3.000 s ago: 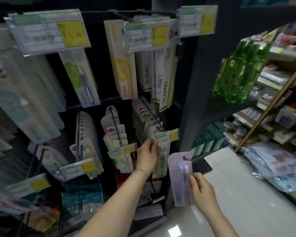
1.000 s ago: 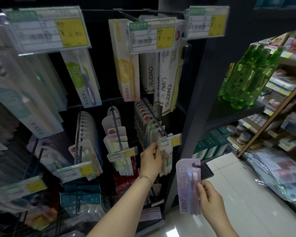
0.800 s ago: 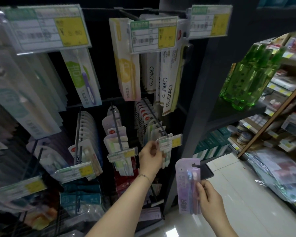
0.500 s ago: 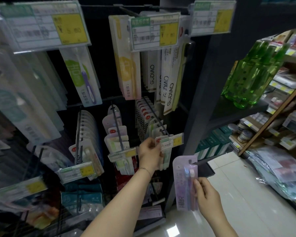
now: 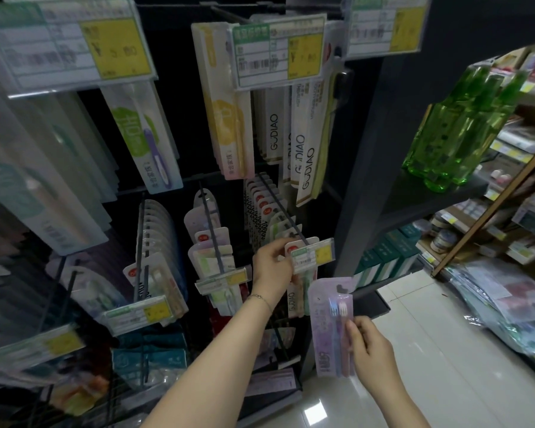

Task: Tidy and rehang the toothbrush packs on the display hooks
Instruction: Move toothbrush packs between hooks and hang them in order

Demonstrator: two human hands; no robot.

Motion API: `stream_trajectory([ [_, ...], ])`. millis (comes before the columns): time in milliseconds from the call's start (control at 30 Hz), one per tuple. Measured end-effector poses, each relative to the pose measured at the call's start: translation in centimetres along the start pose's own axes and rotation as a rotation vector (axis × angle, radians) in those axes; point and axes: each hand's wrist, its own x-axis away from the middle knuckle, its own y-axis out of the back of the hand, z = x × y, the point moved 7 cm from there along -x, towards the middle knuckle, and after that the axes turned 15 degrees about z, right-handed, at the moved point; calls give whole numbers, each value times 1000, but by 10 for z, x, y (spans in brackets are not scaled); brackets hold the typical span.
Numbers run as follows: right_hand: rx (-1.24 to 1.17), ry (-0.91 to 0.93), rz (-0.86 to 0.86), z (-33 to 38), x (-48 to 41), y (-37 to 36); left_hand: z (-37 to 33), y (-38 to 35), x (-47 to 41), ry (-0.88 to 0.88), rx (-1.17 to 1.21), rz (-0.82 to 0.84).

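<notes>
Left, toothbrush packs (image 5: 229,125) hang — right, bottles (image 5: 454,125) on shelf (image 5: 430,200).

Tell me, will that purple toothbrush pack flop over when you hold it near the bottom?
Probably not: the purple toothbrush pack stands straight above the right hand, so its card seems fairly stiff. It's likely light, since fingertips alone hold it. Its clear plastic front might feel slippery.

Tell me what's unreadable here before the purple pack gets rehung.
Head view only:
- Left hand grip: its own back hides whether it pinches anything.
- Hook tip: behind the price tag.
- Purple pack print: too small, blurred.
- Lower-left packs: motion blur.
</notes>
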Motion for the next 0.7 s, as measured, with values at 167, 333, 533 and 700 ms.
stream_trajectory([
  [167,21,3,-14,1,-3,-1,-2,0,-2,-5,-28,-2],
  [333,13,-3,-4,3,-4,-2,-6,-1,-8,4,-71,71],
  [533,6,5,-3,8,-4,-2,-5,-4,-9,13,-38,68],
  [700,-3,-4,6,9,-4,0,-2,-2,-8,-2,50,22],
])
